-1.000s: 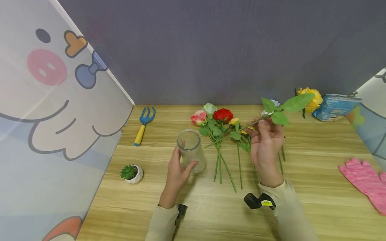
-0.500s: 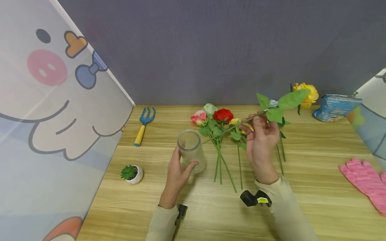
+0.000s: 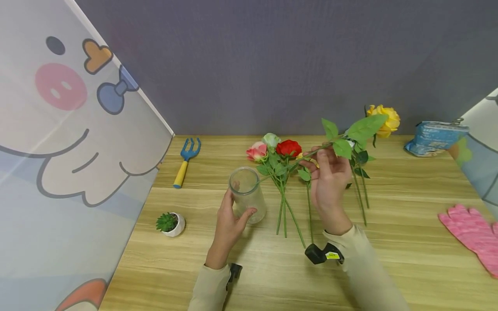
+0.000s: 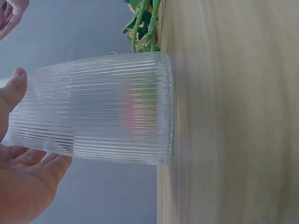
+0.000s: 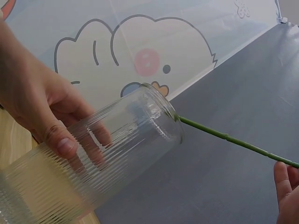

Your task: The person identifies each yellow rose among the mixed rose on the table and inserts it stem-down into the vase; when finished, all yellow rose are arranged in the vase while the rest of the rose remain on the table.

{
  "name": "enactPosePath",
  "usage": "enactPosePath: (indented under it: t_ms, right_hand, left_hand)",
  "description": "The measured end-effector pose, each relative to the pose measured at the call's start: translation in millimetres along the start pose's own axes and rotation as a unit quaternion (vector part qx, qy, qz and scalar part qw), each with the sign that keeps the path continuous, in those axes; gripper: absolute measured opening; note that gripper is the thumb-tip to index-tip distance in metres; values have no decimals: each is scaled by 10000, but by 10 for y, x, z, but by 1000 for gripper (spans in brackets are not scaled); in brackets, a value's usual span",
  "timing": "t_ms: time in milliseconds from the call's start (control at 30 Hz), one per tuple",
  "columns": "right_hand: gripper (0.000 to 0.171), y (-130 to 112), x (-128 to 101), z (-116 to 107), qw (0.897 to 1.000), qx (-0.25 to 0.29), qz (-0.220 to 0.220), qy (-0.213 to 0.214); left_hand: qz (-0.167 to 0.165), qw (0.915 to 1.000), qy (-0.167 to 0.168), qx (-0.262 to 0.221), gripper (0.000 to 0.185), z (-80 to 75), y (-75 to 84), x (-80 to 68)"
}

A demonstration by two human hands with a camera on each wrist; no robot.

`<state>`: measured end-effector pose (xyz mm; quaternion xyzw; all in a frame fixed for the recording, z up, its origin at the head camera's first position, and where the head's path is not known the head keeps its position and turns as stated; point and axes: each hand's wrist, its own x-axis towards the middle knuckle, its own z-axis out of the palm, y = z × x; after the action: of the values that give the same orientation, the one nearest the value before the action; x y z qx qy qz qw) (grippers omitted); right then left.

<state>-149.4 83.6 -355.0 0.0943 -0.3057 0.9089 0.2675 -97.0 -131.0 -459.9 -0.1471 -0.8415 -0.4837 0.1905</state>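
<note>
The yellow rose is held above the table, its bloom up and to the right, well past the right hand. Its stem slopes down to the left, and the cut end sits at the rim of the glass vase; the right wrist view shows the tip touching the rim at the mouth. The right hand pinches the stem just below the leaves, fingers curled round it. The bloom lies up and right of that hand, the stem end down and left of it.

The vase stands upright on the table, left of the right hand. The left hand grips its lower side, thumb on one face and fingers round the other.

Between vase and right hand lie loose flowers on the table: pink, white and red blooms toward the back, stems toward the person. More stems lie just right of the right hand, partly hidden by it.

A blue and yellow fork lies at the back left. A small potted succulent stands near the front left. A blue packet lies at the back right. A pink glove lies at the right edge.
</note>
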Motion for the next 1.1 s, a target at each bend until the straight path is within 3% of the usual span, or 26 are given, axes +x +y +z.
enactPosePath:
  t_ms: [500,733,967,1100]
  right_hand:
    - [11,110,-39,51,9973,-499,-148,-511]
    - [16,196,-57,86,9893,-957,-391,-1027]
    - [24,251,-72,118,9840,-1192,-350,-1279]
    - [19,285,-83,147,9804,-1354,-368,-1380]
  left_hand:
    - [-97,10000,-2,20,89,-6,12,-9]
    - [-37,10000,18,-2,89,-5,2,-5]
    - [-69,10000,13,8,88,-3,8,-6]
    - [-62,10000,-9,14,87,-2,11,-4]
